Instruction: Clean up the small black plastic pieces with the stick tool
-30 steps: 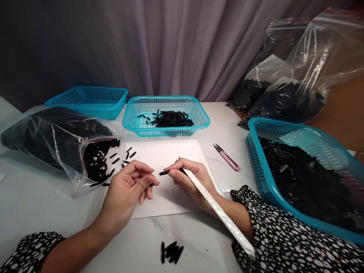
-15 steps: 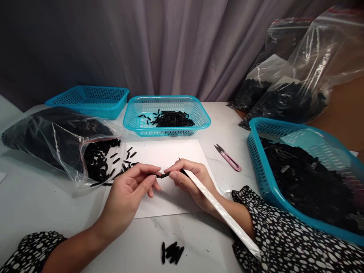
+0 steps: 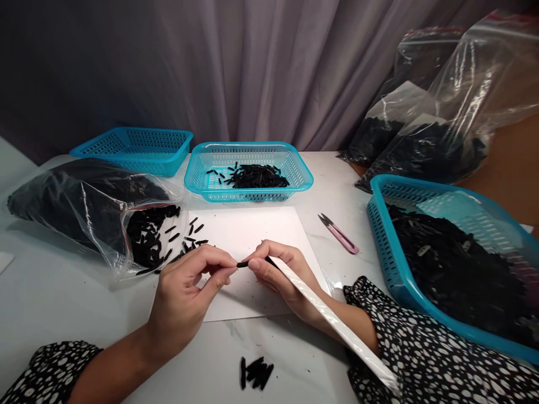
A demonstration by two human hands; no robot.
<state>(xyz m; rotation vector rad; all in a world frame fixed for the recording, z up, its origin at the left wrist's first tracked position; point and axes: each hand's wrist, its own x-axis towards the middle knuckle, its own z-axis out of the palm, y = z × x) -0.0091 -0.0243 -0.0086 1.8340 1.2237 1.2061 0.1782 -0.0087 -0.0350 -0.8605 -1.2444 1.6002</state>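
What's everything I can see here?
Curtain: one, grey, rear
Table: one, white, underneath
Baskets: three, blue, rear left, rear centre, right
Bags: at least three, clear, left and rear right
Paper: one sheet, white, on table
Snips: one, pink, right of paper
Loose pieces: many, black, on table, in middle basket
Small piece: one, black, above paper
Wrapped stick: one, white, lower right
Left hand: one, bare, at small piece
Right hand: one, bare, holding wrapped stick
Sleeves: two, black-and-white, lower corners

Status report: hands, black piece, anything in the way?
Left hand, right hand: pinching. Black piece: between them. White stick: in right hand. Snips: apart, to the right.
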